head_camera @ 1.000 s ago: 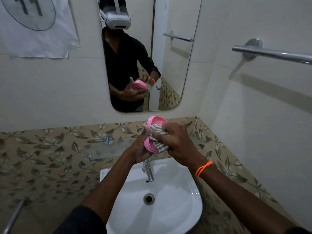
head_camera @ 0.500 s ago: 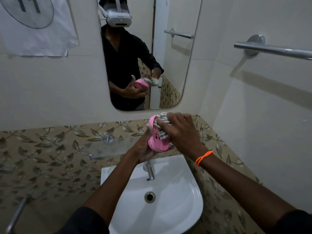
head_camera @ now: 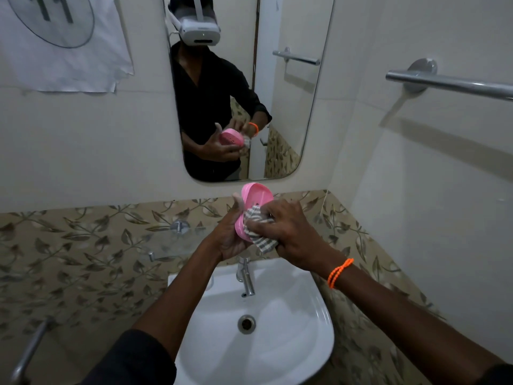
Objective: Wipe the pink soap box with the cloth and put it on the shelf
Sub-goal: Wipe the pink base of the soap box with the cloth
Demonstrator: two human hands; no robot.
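The pink soap box [head_camera: 256, 197] is held up on edge over the sink, its hollow side facing me. My left hand [head_camera: 229, 236] grips its lower left side, thumb up along the rim. My right hand [head_camera: 291, 232] presses a grey-and-white striped cloth [head_camera: 259, 230] against the box's lower half. The upper half of the box is uncovered. A clear glass shelf [head_camera: 169, 244] hangs on the leaf-patterned wall to the left of my hands, below them.
A white sink [head_camera: 313, 315] with a chrome tap [head_camera: 247, 276] lies under my hands. A mirror [head_camera: 288, 107] hangs above. A steel towel bar [head_camera: 449, 83] juts from the right wall. Another metal bar [head_camera: 27, 354] sits low at the left.
My right hand with the cloth has slid down from the box's top to its lower half, uncovering the upper part. The box is tilted more upright.
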